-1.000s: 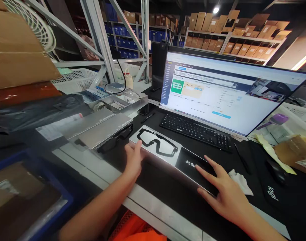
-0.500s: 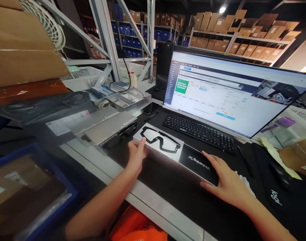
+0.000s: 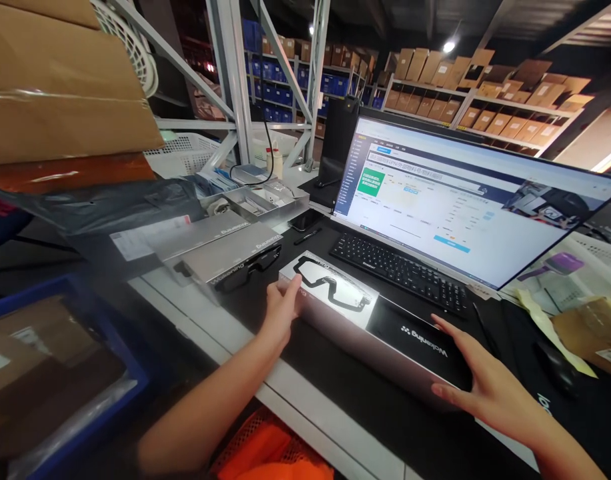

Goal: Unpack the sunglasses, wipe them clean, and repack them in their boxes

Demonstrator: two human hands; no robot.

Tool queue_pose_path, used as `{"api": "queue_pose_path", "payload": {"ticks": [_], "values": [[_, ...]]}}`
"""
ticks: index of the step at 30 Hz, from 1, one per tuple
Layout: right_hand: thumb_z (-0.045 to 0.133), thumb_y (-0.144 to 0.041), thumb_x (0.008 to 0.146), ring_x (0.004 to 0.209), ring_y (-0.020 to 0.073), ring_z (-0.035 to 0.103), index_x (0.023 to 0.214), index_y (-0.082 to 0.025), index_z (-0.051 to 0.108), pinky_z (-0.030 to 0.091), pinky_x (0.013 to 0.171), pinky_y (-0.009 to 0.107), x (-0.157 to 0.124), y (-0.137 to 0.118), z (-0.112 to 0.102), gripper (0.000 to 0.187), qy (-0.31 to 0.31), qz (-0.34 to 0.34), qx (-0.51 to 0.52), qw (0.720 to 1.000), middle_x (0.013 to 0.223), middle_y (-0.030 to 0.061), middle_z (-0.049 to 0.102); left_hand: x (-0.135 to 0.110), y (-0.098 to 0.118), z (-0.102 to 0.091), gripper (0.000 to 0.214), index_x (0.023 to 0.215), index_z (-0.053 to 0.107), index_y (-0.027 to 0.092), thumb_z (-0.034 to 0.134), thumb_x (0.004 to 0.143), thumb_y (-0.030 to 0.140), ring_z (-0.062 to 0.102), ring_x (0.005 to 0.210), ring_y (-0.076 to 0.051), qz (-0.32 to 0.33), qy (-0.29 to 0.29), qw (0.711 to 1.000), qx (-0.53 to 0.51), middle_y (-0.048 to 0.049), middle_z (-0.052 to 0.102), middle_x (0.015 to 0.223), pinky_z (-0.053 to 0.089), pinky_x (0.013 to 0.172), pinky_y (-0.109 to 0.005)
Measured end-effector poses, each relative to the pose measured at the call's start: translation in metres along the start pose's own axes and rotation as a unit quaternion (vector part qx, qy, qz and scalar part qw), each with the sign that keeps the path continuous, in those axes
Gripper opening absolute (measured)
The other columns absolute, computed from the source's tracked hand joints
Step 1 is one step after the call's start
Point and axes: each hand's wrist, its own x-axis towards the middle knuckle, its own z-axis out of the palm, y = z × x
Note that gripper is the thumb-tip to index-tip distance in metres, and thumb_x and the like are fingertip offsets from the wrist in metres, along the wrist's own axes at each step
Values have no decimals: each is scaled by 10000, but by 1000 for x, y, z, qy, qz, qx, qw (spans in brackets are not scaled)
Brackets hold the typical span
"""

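Note:
A long silver-and-black box [image 3: 385, 343], printed with "Wakening" and a picture of wraparound glasses, lies between my hands above the black desk mat. My left hand [image 3: 282, 310] grips its left end, thumb up at the top edge and the other fingers folded by the end. Around the right end is my right hand [image 3: 493, 383], its thumb against the near side and its fingers along the far edge. Whether the underside touches the mat I cannot tell. Two similar silver boxes [image 3: 230, 257] lie to the left, with the same glasses picture on the nearer one.
Behind the box are a black keyboard [image 3: 395, 270] and a lit monitor [image 3: 435, 193]. A mouse [image 3: 558, 367] sits at right, beside a brown package [image 3: 593, 333]. A blue bin [image 3: 135, 383] stands at lower left; cardboard boxes [image 3: 60, 93] are stacked at upper left.
The box and both hands have shifted right and slightly down in view, and more of its near side shows. Both hands stay at its ends. The camera view has shifted a little too.

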Motion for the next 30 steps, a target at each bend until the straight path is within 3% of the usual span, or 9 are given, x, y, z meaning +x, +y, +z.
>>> {"api": "queue_pose_path", "payload": {"ticks": [4,8,11,23,30], "values": [[659,-544,862,1431,354,418,1579,-350,149,441,1129,509,-9,21,-12,900,2,-22,1,1000,1604,85,364,1,4,-1,515,1046,479,230,670,786,631,607,1050,-221,-4,17,1000,-14,-89,568,1198,560,667,-288],[639,-596,863,1411,377,435,1572,-348,179,408,1134,577,-14,46,-15,881,54,20,6,998,1582,98,392,2,8,-2,498,1075,471,228,630,821,625,613,1074,-240,-10,20,999,-33,-103,582,1216,573,686,-328],[645,-624,848,1398,379,448,1566,-346,194,405,1129,591,-14,52,-11,892,71,43,8,996,1570,104,404,3,7,-1,508,1080,466,227,626,819,633,612,1082,-249,-13,20,999,-38,-108,581,1211,581,705,-348],[662,-511,873,1427,344,406,1585,-340,122,381,1154,559,-12,-7,8,910,65,5,53,996,1590,115,343,-3,2,3,487,1050,436,240,593,826,642,612,1055,-244,-7,22,1000,-18,-83,566,1165,573,754,-373],[720,-411,793,1379,348,454,1549,-407,323,448,1092,536,-7,-24,3,854,5,28,14,1000,1562,77,355,1,-10,1,452,1025,432,254,549,843,651,622,979,-209,45,22,999,-13,-48,574,1084,573,759,-386]]}}
